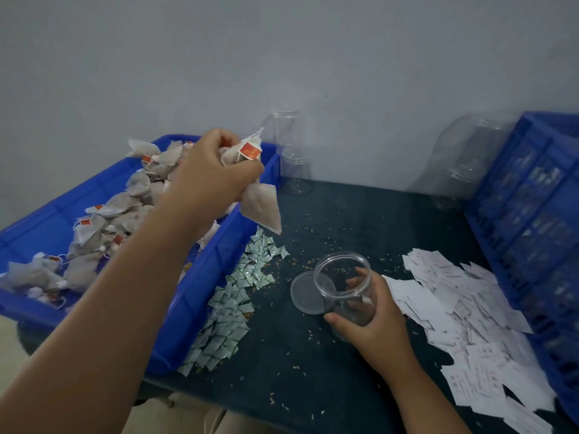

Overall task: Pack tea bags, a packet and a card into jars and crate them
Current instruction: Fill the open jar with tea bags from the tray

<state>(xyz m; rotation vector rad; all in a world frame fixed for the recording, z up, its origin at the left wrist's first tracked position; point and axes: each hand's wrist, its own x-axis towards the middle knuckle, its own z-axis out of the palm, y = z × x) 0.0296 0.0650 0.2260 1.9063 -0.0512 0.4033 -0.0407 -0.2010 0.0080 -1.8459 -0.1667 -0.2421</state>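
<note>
My left hand (210,175) grips a bunch of tea bags (261,205) with red tags, lifted above the right rim of the blue tray (216,270). More tea bags (103,227) lie heaped inside that tray. My right hand (372,314) holds a clear open jar (343,286), tilted with its mouth toward the tray, on the dark table (307,364). The jar's clear lid (308,292) lies flat just left of it. Small green-and-white packets (238,296) are strewn along the tray's right side. White cards (463,321) are piled to the right of the jar.
A blue slatted crate (532,227) stands at the right edge. Stacked empty clear jars (293,151) rise against the wall behind the tray, and more jars (463,164) stand left of the crate. Loose grains are scattered over the table.
</note>
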